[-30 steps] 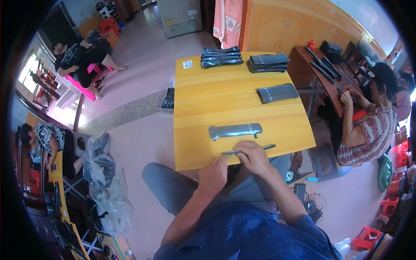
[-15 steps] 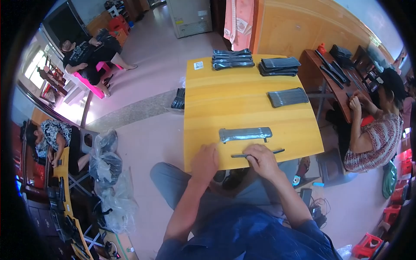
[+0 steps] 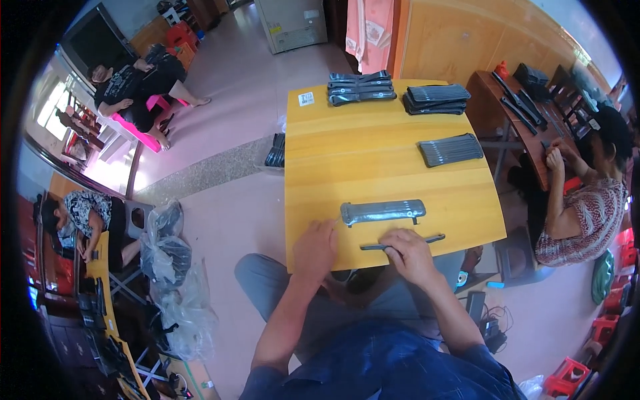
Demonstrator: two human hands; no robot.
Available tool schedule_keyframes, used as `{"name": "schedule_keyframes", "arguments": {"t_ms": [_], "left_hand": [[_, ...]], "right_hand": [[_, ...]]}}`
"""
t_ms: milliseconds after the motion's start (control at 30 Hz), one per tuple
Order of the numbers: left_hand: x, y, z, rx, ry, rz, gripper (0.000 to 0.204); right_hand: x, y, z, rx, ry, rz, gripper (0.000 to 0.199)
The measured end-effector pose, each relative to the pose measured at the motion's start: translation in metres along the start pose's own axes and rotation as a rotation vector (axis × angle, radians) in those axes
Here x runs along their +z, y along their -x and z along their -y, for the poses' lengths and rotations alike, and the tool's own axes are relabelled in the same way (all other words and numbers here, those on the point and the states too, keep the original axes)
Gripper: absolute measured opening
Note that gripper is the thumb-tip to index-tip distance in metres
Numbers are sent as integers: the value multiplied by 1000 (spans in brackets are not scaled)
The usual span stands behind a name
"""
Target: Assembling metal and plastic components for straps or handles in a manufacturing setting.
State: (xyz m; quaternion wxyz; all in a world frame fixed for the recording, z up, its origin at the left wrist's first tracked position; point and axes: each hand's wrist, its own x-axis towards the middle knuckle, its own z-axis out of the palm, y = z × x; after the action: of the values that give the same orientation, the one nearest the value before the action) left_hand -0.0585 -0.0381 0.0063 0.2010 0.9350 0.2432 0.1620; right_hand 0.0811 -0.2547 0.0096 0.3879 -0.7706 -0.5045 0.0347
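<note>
My right hand (image 3: 408, 252) is closed on a narrow dark grey strip (image 3: 433, 239), its ends showing on both sides of the fingers. It holds the strip low over the table's near edge. My left hand (image 3: 316, 248) rests at the near left part of the table, holding nothing visible, its fingers stretched forward. Their tips come close to the left end of a flat bundle of similar dark strips (image 3: 382, 211). That bundle lies crosswise just beyond both hands, with small dark tabs poking out at its near corners.
On the yellow table (image 3: 327, 160) are another flat bundle (image 3: 451, 150), a stack (image 3: 437, 100) and a banded pile (image 3: 361, 89) of dark strips. A person (image 3: 583, 180) works at a brown table on the right. Plastic bags (image 3: 173, 280) stand on the floor at left.
The view has shifted slightly, so the table sits a little lower and further right. My right hand keeps its hold on the strip, and my left hand stays near the bundle.
</note>
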Motion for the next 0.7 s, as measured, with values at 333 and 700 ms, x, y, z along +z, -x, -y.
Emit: {"name": "schedule_keyframes", "arguments": {"t_ms": [333, 700], "left_hand": [[-5, -4, -3, -34, -37, 68, 24], [-3, -9, -1, 5, 10, -8, 21]], "right_hand": [[0, -1, 0, 12, -5, -7, 16], [-1, -1, 0, 3, 13, -4, 17]]}}
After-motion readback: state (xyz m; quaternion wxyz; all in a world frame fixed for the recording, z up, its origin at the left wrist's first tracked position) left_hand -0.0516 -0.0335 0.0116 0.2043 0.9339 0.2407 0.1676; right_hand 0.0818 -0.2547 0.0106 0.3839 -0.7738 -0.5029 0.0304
